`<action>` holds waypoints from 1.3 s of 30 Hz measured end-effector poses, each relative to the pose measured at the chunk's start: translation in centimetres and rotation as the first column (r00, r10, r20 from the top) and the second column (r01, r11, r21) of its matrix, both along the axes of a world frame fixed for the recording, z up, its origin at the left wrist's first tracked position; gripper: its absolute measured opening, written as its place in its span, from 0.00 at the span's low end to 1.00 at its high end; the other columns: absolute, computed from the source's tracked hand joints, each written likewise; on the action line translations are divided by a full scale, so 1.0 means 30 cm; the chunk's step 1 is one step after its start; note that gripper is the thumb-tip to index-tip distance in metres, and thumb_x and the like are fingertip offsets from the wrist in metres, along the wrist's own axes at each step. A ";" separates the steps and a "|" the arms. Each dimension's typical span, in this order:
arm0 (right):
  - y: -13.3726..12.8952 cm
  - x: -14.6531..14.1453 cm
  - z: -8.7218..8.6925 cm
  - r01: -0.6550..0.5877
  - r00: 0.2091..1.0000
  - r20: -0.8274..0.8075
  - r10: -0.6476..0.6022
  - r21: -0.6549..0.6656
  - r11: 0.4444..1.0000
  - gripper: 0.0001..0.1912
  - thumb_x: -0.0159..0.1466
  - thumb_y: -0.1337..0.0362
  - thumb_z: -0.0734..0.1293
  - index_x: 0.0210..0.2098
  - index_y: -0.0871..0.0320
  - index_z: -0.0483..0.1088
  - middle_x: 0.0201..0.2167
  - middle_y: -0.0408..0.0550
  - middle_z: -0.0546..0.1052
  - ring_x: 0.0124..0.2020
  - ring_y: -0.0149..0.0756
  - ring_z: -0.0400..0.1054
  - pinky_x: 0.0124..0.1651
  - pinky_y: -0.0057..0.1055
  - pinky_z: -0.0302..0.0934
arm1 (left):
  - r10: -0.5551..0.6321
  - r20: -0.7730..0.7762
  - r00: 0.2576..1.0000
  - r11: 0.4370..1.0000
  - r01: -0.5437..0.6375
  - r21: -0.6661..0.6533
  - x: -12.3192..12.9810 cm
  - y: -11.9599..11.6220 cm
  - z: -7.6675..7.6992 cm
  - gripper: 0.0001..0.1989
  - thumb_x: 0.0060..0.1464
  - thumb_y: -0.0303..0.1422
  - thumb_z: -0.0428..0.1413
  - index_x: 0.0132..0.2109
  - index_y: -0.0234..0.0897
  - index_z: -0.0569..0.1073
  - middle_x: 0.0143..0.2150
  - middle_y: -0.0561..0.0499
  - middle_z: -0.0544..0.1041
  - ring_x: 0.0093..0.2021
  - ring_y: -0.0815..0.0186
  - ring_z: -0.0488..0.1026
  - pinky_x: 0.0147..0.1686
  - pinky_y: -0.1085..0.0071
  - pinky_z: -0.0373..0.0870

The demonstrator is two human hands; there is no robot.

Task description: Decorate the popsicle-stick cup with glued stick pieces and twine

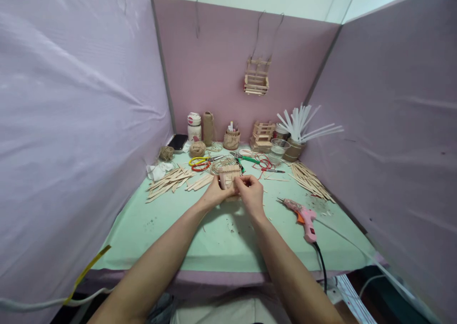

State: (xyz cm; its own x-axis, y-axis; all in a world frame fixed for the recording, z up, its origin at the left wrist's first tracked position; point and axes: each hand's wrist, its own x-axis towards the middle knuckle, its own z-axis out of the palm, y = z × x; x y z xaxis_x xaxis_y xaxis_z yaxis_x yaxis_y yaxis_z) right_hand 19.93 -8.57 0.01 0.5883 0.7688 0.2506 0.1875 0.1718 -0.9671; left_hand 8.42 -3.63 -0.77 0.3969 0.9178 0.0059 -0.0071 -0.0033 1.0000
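Near the middle of the green-covered table [160,243], a small structure of light wooden sticks [229,170] is held upright between both hands. My left hand [215,193] grips its left and lower side, with the thumb across the front. My right hand [251,193] is at its right side, thumb and fingertips pinched together against the front; whatever small piece they may pinch is too small to make out. The hands cover the lower part of the structure. To the right, a pink glue gun [303,217] lies on its side, apart from the hands.
Wooden sticks lie in piles at left [169,182] and right [310,180]. Behind the hands are yellow-handled scissors [198,161], green-handled pliers [250,159] and red cord [264,162]. A cup of white glue sticks [294,148] stands back right. A stick basket [256,83] hangs above.
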 end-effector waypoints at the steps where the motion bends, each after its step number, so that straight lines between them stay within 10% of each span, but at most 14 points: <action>1: 0.000 0.000 0.001 0.002 1.000 -0.002 -0.002 0.004 1.000 0.12 0.51 0.55 0.69 0.24 0.59 0.70 0.21 0.42 0.72 0.24 0.32 0.63 0.31 0.30 0.60 | 0.000 0.003 1.000 1.000 0.000 -0.002 0.001 0.002 -0.004 0.39 0.28 0.36 0.72 0.49 0.35 0.66 0.50 0.39 0.75 0.50 0.53 0.73 0.47 0.61 0.72; 11: 0.005 0.017 -0.015 0.065 0.998 -0.016 -0.064 0.090 0.994 0.20 0.52 0.53 0.69 0.38 0.58 0.68 0.38 0.49 0.73 0.38 0.37 0.66 0.44 0.36 0.61 | -0.038 0.057 0.998 0.997 0.033 0.075 -0.006 -0.008 0.016 0.40 0.34 0.37 0.70 0.54 0.34 0.64 0.55 0.37 0.71 0.55 0.51 0.69 0.52 0.57 0.68; 17: 0.013 0.045 -0.033 -0.254 0.955 -0.115 0.273 0.162 0.954 0.31 0.52 0.54 0.72 0.52 0.55 0.63 0.54 0.53 0.71 0.56 0.44 0.64 0.58 0.43 0.57 | -0.083 0.028 0.996 0.983 0.077 0.168 -0.010 -0.011 0.014 0.39 0.36 0.34 0.69 0.55 0.35 0.63 0.55 0.39 0.71 0.53 0.52 0.70 0.52 0.57 0.66; 39: 0.016 0.010 -0.046 -0.206 0.941 -0.205 0.268 0.279 0.938 0.33 0.53 0.55 0.73 0.54 0.57 0.61 0.52 0.56 0.72 0.54 0.43 0.67 0.60 0.44 0.58 | -0.065 0.055 0.996 0.977 0.052 0.205 -0.003 -0.015 0.011 0.39 0.33 0.34 0.70 0.54 0.37 0.63 0.54 0.40 0.72 0.54 0.53 0.69 0.53 0.59 0.65</action>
State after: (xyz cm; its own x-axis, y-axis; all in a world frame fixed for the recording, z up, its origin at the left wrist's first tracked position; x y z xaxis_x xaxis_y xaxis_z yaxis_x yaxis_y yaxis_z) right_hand 20.22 -8.09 -1.36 0.4621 0.8235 0.3292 -0.1173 0.4246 -0.8977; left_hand 8.35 -4.08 -0.44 0.4432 0.8701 0.2155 -0.0741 -0.2041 0.9762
